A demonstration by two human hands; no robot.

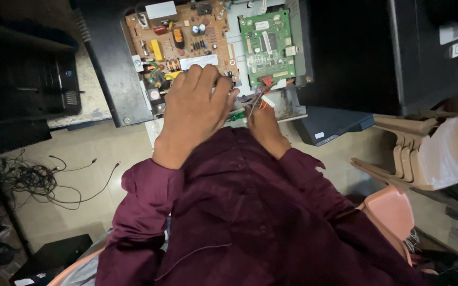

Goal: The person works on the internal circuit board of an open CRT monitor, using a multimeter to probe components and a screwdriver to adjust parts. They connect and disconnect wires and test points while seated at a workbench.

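Here, head view. Left hand [194, 114]: fingers spread, resting flat on the lower edge of the brown circuit board [178, 37]. Right hand [263, 124]: pinched together on a bundle of thin wires [255, 98] just below the green circuit board [267, 45]. Both boards sit exposed in the opened black device housing [115, 69], cover already off; wires remain attached. Beyond the left hand: tiled floor [102, 153], loose cables [33, 177]. Beside the right hand: stacked plastic chairs [398, 153].

Power board [178, 39] left, logic board [267, 46] right, both in opened device chassis [113, 63]; cable tangle [27, 177] on floor [107, 148], left; stacked chairs [425, 153] right.
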